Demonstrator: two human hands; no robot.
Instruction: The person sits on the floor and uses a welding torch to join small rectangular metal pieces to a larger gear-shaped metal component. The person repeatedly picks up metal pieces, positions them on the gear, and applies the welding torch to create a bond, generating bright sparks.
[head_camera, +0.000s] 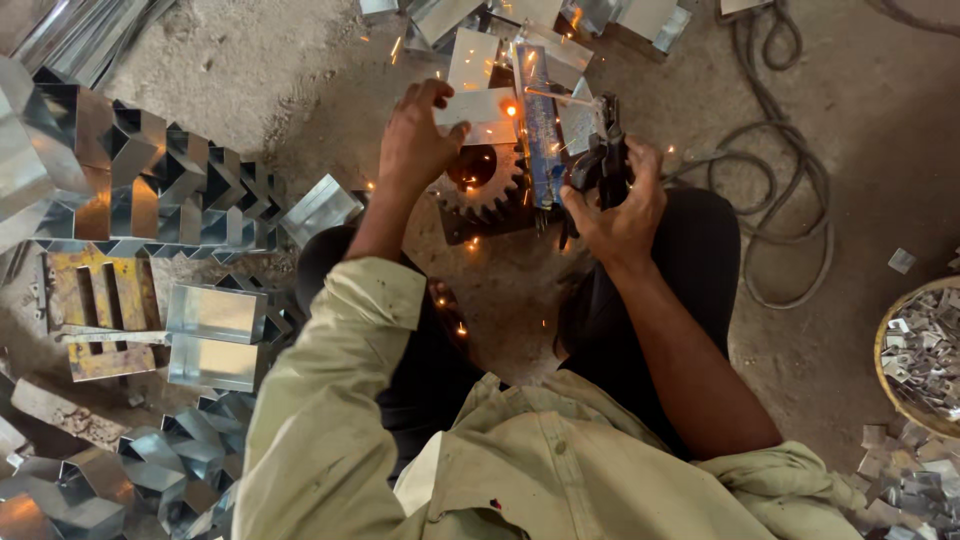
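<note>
Person sits low on a dirt floor (250, 70), knees apart, both hands out in front w/ a gap between them. Left hand (415, 140) presses down on a small flat sheet-metal piece (480, 105), fingers curled over its left edge. Right hand (620, 205) is clamped round a black electrode holder (600, 160); its thin welding rod (560, 97) runs left to a bright orange spark point (511, 110) at the sheet piece's right edge. Sparks scatter near and far of that spot (a few glow between the knees too).

Just near the sheet piece lies a rusty toothed gear (485, 180), partly under the left hand. Between the hands stands a bluish metal bar (540, 120), running far to near.

Left side: a stack of folded shiny metal channels (150, 180), two plain metal boxes (215, 335) nearer, more folded pieces at the near-left corner. A yellowish slotted plate (100, 300) lies beside the boxes. Far edge: more bent sheet parts (640, 18). Right: looped dark cable (790, 170) on the ground, well apart from a round basket (885, 385) of small metal clips at the rt edge.
</note>
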